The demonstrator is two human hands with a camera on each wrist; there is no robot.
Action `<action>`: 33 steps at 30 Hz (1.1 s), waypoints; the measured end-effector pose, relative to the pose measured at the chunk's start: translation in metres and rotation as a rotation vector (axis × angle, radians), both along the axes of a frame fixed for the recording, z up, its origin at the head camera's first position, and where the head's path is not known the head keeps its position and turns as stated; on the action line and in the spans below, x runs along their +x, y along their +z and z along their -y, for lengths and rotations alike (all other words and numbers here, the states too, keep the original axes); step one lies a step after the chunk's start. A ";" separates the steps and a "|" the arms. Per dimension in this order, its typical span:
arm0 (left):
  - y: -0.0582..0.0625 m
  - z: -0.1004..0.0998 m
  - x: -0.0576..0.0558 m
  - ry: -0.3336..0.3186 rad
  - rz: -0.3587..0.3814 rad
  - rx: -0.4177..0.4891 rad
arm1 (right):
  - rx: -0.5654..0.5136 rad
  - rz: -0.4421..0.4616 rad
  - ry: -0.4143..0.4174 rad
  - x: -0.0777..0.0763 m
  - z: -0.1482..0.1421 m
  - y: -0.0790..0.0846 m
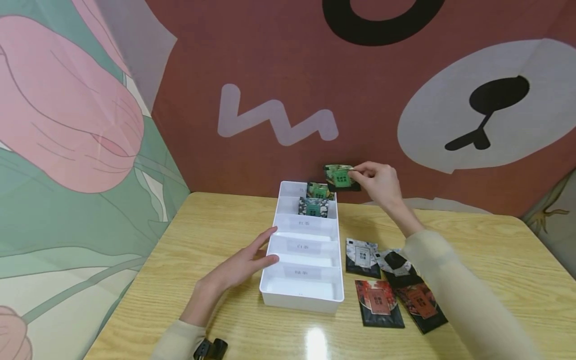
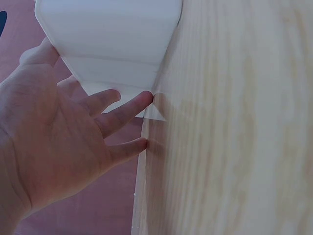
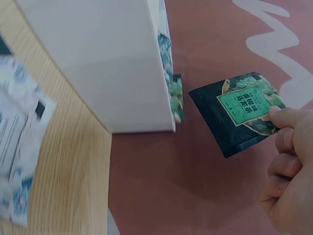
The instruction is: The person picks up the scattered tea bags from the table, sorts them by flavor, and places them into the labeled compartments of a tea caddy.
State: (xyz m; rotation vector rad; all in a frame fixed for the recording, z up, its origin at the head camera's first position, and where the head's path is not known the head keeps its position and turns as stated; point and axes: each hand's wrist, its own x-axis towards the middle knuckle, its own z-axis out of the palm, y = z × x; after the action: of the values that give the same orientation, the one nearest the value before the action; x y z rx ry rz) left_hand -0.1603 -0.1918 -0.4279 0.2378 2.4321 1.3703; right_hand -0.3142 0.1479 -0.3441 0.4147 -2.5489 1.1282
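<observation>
A green and black tea sachet (image 3: 239,110) is pinched at its edge between the thumb and fingers of my right hand (image 1: 380,182), held above the far right corner of the white divided box (image 1: 301,302). Chinese labels mark several of the box's compartments. Another green sachet (image 1: 320,191) stands in the farthest compartment, and a dark floral sachet (image 1: 313,207) in the one before it. My left hand (image 1: 238,265) rests against the box's left side, its fingers spread; the left wrist view shows the fingertips (image 2: 146,98) by the box's base and the table.
Right of the box lie white-and-black sachets (image 1: 362,257) and red-and-black sachets (image 1: 379,304), some overlapping and partly behind the right sleeve (image 1: 454,280). The wooden table (image 1: 243,320) ends at a wall covering with cartoon pictures (image 1: 279,60).
</observation>
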 end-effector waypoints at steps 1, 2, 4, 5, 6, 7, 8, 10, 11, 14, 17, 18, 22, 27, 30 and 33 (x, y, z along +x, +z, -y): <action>0.000 0.000 0.000 0.000 0.001 0.001 | -0.005 0.002 0.008 -0.001 0.003 -0.001; 0.000 0.000 0.000 -0.001 0.002 0.000 | -0.014 0.004 0.013 -0.002 0.007 -0.002; 0.000 0.000 0.000 -0.003 0.001 0.000 | -0.035 0.010 0.020 -0.004 0.012 -0.004; 0.000 0.000 0.000 -0.004 0.002 0.000 | -0.048 0.014 0.024 -0.005 0.015 -0.005; 0.001 -0.001 0.000 -0.004 0.002 -0.001 | -0.064 0.018 0.028 -0.006 0.018 -0.006; 0.001 -0.001 0.000 -0.004 0.002 -0.002 | -0.072 0.020 0.033 -0.006 0.020 -0.007; 0.001 -0.001 0.000 -0.004 0.002 -0.004 | -0.085 0.025 0.035 -0.007 0.022 -0.008; 0.002 -0.001 0.000 -0.003 0.003 -0.006 | -0.103 0.031 0.044 -0.008 0.027 -0.010; 0.002 -0.001 0.000 -0.002 0.003 -0.007 | -0.111 0.034 0.052 -0.008 0.029 -0.011; 0.002 -0.001 0.000 0.000 0.002 -0.009 | -0.132 0.051 0.066 -0.011 0.035 -0.016; 0.002 -0.001 0.000 0.003 0.002 -0.012 | -0.150 0.083 0.078 -0.014 0.040 -0.022; 0.002 -0.001 0.000 0.004 0.002 -0.012 | -0.155 0.095 0.081 -0.014 0.041 -0.024; 0.001 -0.001 0.000 0.008 0.006 -0.015 | -0.177 0.127 0.090 -0.016 0.046 -0.031; 0.001 -0.001 0.000 0.008 0.007 -0.017 | -0.221 0.139 0.101 -0.018 0.050 -0.036; 0.002 -0.001 0.000 0.008 0.007 -0.015 | -0.228 0.154 0.100 -0.018 0.052 -0.038; 0.002 -0.001 0.000 0.004 0.005 -0.013 | -0.210 0.180 0.097 -0.019 0.051 -0.041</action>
State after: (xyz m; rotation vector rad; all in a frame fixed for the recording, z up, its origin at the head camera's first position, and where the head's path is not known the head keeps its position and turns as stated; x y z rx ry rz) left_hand -0.1607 -0.1909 -0.4255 0.2265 2.4377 1.3543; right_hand -0.3332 0.0968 -0.3854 0.4029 -2.5472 1.5151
